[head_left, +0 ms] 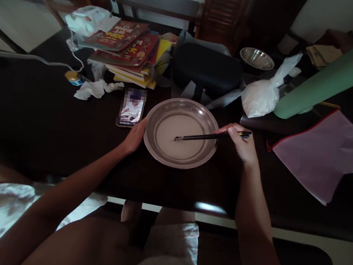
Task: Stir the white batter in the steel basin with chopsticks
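I take the shallow round steel plate point(181, 133) as my landmark. It sits flat on the dark wooden table point(31, 128), near the front edge, and holds a thin pool of pale liquid across its base.

My left hand point(134, 137) rests against the plate's left rim, fingers curled loosely on the edge, steadying it. My right hand point(241, 144) is just right of the plate, clenched around a pair of dark chopsticks point(211, 136). Their tips reach in over the right rim and touch the liquid near the centre.

Handling, in my judgement: the plate is rigid, light and smooth, likely to slide on the table and quick to spill, so the rim is the place to hold it. The chopsticks are stiff and thin, and are best gripped at the upper end, as they are held here.

Just left of the plate lies a lit smartphone point(131, 109). Behind it are a stack of red and yellow books point(125, 49), a black padded case point(206, 68) and a knotted white plastic bag point(263, 94).
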A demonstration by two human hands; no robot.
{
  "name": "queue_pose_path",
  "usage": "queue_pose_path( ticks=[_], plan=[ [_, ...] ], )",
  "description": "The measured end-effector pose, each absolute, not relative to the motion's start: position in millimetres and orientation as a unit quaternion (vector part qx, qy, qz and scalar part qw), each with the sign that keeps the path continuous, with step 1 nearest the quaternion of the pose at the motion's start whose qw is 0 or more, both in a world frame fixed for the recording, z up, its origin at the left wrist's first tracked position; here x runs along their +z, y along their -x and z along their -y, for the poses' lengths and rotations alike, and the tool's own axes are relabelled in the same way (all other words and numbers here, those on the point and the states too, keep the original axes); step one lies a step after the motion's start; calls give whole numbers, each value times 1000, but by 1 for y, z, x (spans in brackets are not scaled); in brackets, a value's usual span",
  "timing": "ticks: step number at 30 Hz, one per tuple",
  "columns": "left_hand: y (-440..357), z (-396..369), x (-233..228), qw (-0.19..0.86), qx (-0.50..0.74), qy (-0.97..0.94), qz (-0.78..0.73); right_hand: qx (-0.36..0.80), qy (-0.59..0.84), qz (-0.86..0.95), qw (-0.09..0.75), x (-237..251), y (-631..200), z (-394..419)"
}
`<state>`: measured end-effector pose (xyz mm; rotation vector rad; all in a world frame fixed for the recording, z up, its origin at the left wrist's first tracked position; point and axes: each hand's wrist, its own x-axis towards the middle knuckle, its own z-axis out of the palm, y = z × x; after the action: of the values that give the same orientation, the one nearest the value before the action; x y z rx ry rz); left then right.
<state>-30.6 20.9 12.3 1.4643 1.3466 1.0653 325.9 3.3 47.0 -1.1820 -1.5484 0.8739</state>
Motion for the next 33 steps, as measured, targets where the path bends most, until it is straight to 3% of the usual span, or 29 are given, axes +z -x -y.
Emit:
queue_pose_path(
  ticks=[5, 10, 15, 20, 25, 30, 33],
  plan=[
    [30, -22, 11, 422, 424, -590, -542, 339, 508, 581, 538, 45, -328, -5],
    [31, -21, 11, 418, 424, -602, -532, 362, 491, 625, 486, 46, -325, -4],
    [31, -21, 10, 424, 417, -592, -544, 336, 511, 585, 533, 46, -327, -4],
    [31, -22, 10, 420, 427, -597, -534, 360, 488, 632, 483, 47, -325, -4],
    [32, -22, 10, 425, 417, -596, -539, 341, 508, 587, 530, 46, -327, -4],
    [32, -21, 10, 417, 420, -598, -540, 364, 481, 635, 483, 47, -326, -4],
    [32, -21, 9, 426, 419, -590, -543, 330, 492, 624, 510, 47, -327, -5]
  ],
)
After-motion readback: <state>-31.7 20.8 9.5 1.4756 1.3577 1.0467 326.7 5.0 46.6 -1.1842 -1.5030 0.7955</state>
